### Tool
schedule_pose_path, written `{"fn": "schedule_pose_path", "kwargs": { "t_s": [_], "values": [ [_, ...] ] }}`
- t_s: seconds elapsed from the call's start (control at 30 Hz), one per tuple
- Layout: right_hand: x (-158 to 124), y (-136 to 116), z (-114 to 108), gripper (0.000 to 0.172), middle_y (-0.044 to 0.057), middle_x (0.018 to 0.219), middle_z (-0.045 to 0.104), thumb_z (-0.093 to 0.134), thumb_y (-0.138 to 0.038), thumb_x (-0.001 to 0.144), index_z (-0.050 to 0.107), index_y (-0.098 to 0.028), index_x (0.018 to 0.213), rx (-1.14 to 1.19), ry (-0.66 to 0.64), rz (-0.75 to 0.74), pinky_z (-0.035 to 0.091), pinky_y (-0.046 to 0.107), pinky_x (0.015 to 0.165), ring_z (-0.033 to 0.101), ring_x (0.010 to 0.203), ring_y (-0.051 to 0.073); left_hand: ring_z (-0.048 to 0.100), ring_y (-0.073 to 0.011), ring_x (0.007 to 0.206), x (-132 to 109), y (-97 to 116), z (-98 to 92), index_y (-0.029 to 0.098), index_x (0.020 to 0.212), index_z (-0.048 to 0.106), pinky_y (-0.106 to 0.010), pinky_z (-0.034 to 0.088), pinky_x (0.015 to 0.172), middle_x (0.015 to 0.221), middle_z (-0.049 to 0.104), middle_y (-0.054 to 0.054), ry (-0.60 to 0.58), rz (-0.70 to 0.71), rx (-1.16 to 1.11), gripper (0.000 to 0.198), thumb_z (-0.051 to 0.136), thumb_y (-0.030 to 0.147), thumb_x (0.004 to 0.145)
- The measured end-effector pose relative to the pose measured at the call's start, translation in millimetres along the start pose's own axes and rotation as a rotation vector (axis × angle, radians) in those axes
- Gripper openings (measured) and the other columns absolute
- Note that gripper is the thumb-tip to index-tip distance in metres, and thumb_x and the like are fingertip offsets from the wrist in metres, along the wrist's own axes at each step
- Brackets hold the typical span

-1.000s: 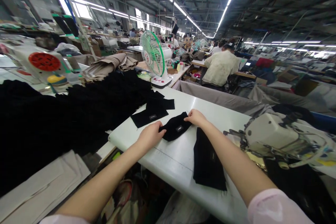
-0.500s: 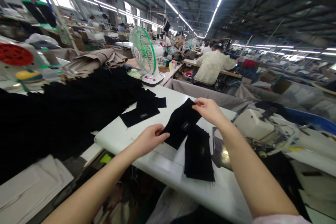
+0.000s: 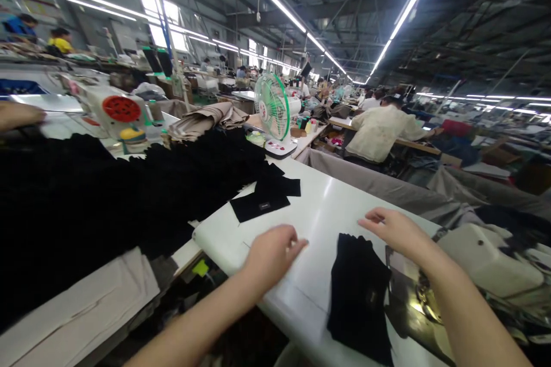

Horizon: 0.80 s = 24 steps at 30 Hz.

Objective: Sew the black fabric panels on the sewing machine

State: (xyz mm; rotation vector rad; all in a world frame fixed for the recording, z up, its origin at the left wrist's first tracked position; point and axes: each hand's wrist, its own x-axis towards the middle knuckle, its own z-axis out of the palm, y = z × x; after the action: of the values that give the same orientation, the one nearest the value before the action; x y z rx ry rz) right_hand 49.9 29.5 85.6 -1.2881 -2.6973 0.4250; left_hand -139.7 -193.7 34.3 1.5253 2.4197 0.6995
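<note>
My left hand (image 3: 272, 252) hovers over the white table (image 3: 318, 212) with fingers loosely curled and nothing in it. My right hand (image 3: 394, 229) is empty too, fingers apart, just above the far end of a stack of black fabric pieces (image 3: 359, 292) lying by the table's near edge. Farther left on the table lies another black piece with a small label (image 3: 260, 206), at the foot of a large heap of black fabric (image 3: 129, 195).
A sewing machine (image 3: 486, 264) stands at the right, its metal plate beside the stack. A green desk fan (image 3: 273, 109) and folded beige cloth (image 3: 206, 117) sit at the back. Another sewing machine with a red wheel (image 3: 116, 112) is at left. A seated person (image 3: 381, 132) works ahead.
Both hands carried the labelled black piece to the right, laid it on the stack by the sewing machine and let go. Now both are empty above the table.
</note>
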Motion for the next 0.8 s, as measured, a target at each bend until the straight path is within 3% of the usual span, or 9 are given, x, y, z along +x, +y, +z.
{"fn": "schedule_pose_path", "kwargs": {
  "t_s": [0.07, 0.13, 0.2, 0.27, 0.43, 0.53, 0.63, 0.8],
  "values": [
    [15, -22, -3, 0.022, 0.009, 0.094, 0.073, 0.061, -0.04, 0.089, 0.068, -0.02, 0.084, 0.017, 0.065, -0.024, 0.039, 0.03, 0.069, 0.064, 0.086, 0.025, 0.059, -0.0268, 0.103, 20, -31, -22.8, 0.018, 0.103, 0.064, -0.035, 0.046, 0.086, 0.109, 0.066, -0.011, 0.207, -0.082, 0.155, 0.026, 0.046, 0.036, 0.097],
    [34, -50, 4, 0.021, 0.009, 0.091, 0.073, 0.06, -0.036, 0.091, 0.067, -0.02, 0.08, 0.03, 0.044, -0.07, 0.04, 0.03, 0.07, 0.064, 0.086, 0.023, 0.055, -0.0321, 0.112, 38, -60, -38.3, 0.014, 0.117, 0.06, -0.041, 0.046, 0.091, 0.12, 0.06, -0.016, 0.289, -0.274, 0.295, 0.03, 0.046, 0.03, 0.096],
    [54, -79, 23, 0.02, 0.008, 0.088, 0.072, 0.062, -0.033, 0.091, 0.067, -0.018, 0.078, 0.051, -0.014, -0.118, 0.043, 0.03, 0.072, 0.064, 0.084, 0.021, 0.052, -0.0362, 0.114, 48, -83, -45.1, 0.011, 0.118, 0.06, -0.045, 0.047, 0.09, 0.119, 0.059, -0.019, 0.253, -0.399, 0.343, 0.033, 0.049, 0.03, 0.093],
    [70, -106, 50, 0.022, 0.006, 0.09, 0.07, 0.062, -0.035, 0.094, 0.067, -0.017, 0.084, 0.076, -0.075, -0.146, 0.048, 0.032, 0.077, 0.064, 0.085, 0.019, 0.051, -0.0379, 0.114, 51, -98, -45.3, 0.01, 0.114, 0.062, -0.046, 0.048, 0.09, 0.117, 0.058, -0.02, 0.218, -0.436, 0.334, 0.033, 0.053, 0.033, 0.091],
    [90, -149, 104, 0.03, 0.007, 0.113, 0.065, 0.06, -0.041, 0.097, 0.063, -0.016, 0.114, 0.16, -0.143, -0.1, 0.054, 0.042, 0.087, 0.064, 0.098, 0.021, 0.052, -0.0345, 0.114, 43, -104, -37.5, 0.012, 0.113, 0.063, -0.043, 0.045, 0.094, 0.115, 0.057, -0.016, 0.194, -0.411, 0.234, 0.033, 0.057, 0.033, 0.088],
    [93, -154, 114, 0.032, 0.008, 0.119, 0.063, 0.061, -0.038, 0.097, 0.061, -0.016, 0.12, 0.214, -0.202, -0.067, 0.055, 0.043, 0.087, 0.064, 0.101, 0.022, 0.056, -0.026, 0.109, 37, -97, -34.4, 0.016, 0.101, 0.064, -0.033, 0.043, 0.095, 0.109, 0.06, -0.01, 0.105, -0.283, 0.117, 0.019, 0.058, 0.026, 0.086],
    [92, -144, 107, 0.028, 0.007, 0.115, 0.064, 0.063, -0.035, 0.096, 0.062, -0.016, 0.118, 0.251, -0.335, -0.047, 0.057, 0.039, 0.082, 0.065, 0.096, 0.021, 0.06, -0.0195, 0.09, 31, -92, -33.2, 0.019, 0.087, 0.062, -0.027, 0.045, 0.081, 0.092, 0.063, -0.002, -0.033, -0.171, -0.013, 0.008, 0.062, 0.023, 0.08],
    [77, -112, 78, 0.024, 0.006, 0.108, 0.065, 0.062, -0.033, 0.097, 0.063, -0.016, 0.114, 0.293, -0.479, 0.034, 0.058, 0.034, 0.074, 0.066, 0.086, 0.017, 0.053, -0.0148, 0.064, 32, -86, -38.9, 0.019, 0.072, 0.056, -0.025, 0.039, 0.059, 0.066, 0.053, 0.004, -0.205, -0.076, -0.225, 0.018, 0.065, 0.034, 0.076]
  ]
}}
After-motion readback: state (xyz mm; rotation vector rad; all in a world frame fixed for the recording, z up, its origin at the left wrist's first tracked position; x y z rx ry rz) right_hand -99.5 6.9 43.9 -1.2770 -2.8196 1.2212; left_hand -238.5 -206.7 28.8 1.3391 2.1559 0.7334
